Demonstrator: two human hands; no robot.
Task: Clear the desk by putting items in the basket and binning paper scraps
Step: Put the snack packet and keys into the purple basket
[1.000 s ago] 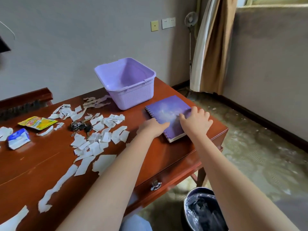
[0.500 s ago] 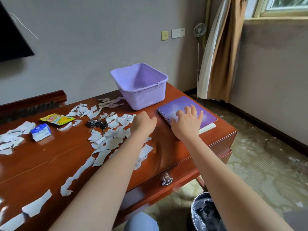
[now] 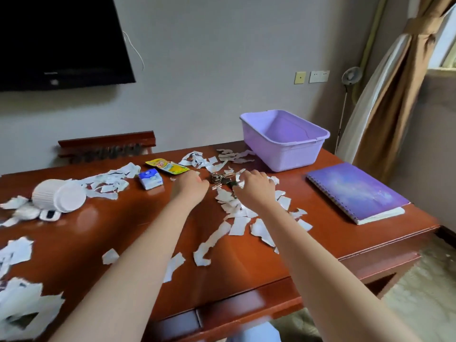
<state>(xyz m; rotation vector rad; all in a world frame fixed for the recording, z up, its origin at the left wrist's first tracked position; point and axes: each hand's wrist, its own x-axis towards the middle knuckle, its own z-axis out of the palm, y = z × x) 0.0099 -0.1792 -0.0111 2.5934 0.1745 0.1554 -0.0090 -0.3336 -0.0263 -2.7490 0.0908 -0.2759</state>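
A bunch of keys lies mid-desk among torn white paper scraps. My left hand rests just left of the keys, fingers curled into a loose fist with nothing seen in it. My right hand is just right of them, its fingertips bent down onto the keys and scraps; whether it grips anything is hidden. The empty lilac basket stands at the back right. A purple spiral notebook lies flat near the right edge. Left of my hands are a yellow packet and a blue tissue pack.
A white cup lies on its side at the left, with more scraps around it and along the near left edge of the wooden desk. A dark TV hangs on the wall. A curtain hangs at the right.
Both hands have left the notebook and moved left to the keys and scraps. The view has swung left and the bin under the desk has dropped out of sight.
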